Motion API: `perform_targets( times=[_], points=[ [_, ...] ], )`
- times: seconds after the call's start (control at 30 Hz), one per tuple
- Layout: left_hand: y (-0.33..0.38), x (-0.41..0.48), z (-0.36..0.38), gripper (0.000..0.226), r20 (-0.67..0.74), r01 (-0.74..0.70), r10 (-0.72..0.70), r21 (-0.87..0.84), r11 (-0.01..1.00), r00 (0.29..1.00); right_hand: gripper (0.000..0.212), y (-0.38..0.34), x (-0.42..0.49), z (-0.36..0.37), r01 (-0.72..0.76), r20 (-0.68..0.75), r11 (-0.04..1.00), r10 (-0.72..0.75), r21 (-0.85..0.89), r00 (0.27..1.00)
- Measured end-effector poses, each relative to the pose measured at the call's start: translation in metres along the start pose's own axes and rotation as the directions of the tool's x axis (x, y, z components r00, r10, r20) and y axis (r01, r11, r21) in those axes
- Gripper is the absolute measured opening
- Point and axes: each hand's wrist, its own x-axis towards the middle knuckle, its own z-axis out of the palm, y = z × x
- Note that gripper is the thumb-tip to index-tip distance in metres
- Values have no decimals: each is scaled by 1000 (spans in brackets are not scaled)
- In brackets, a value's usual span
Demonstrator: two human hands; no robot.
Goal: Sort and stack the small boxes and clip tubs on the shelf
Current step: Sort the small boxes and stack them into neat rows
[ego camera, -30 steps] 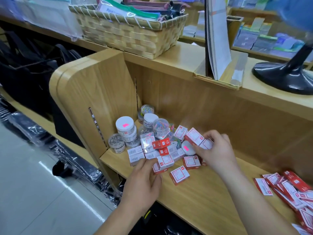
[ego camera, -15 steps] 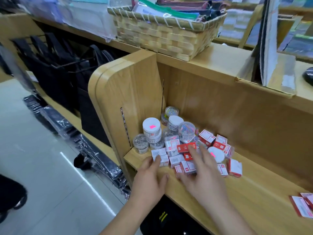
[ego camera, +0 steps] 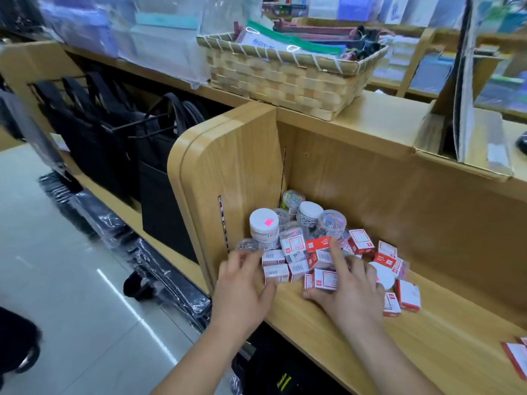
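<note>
Herd the loose small boxes (ego camera: 325, 277) inward before lifting any, using the left hand (ego camera: 242, 292), fingers spread and tips touching the white-faced boxes at the heap's left edge, as a stop, and the right hand (ego camera: 350, 292), fingers fanned flat over the red ones with forefinger stretched ahead, as the pusher. Square like faces together and stack low: light glossy card, crisp-cornered, likely to slide on the smooth wood-grain shelf (ego camera: 370, 337). Stand the clip tubs (ego camera: 263, 226), round clear plastic with white lids, clustered behind the boxes in the back left corner by the side panel (ego camera: 236, 172), lid on lid.
</note>
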Motion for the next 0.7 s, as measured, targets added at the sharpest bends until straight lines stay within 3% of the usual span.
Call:
perform_targets(
  times=[0.1,0.2,0.27,0.33,0.43,0.57,0.7],
  points=[
    [-8,7,10,66,118,10,-9,-12,1000,993,129,-8,1,1,-32,26,999,32,7,999],
    [-2,7,13,62,98,3,-4,13,1000,995,126,-6,-6,-5,-46,58,996,42,74,997],
    [4,-2,10,63,40,-3,1,58,998,999,113,-1,-14,-13,-37,19,993,35,110,999],
    [10,-15,6,59,7,-53,53,45,998,999,87,7,-22,-18,9,-47,987,-1,162,999],
    [25,-30,6,51,63,-161,169,-117,980,984,52,21,-35,-21,42,-95,967,-18,253,995],
    [40,-47,15,42,148,-150,190,-250,957,971,38,56,-62,-24,-70,-34,918,90,391,995],
    [70,-62,40,41,291,-207,307,-328,922,906,33,91,-96,-24,-160,-3,940,169,302,986]
  ],
)
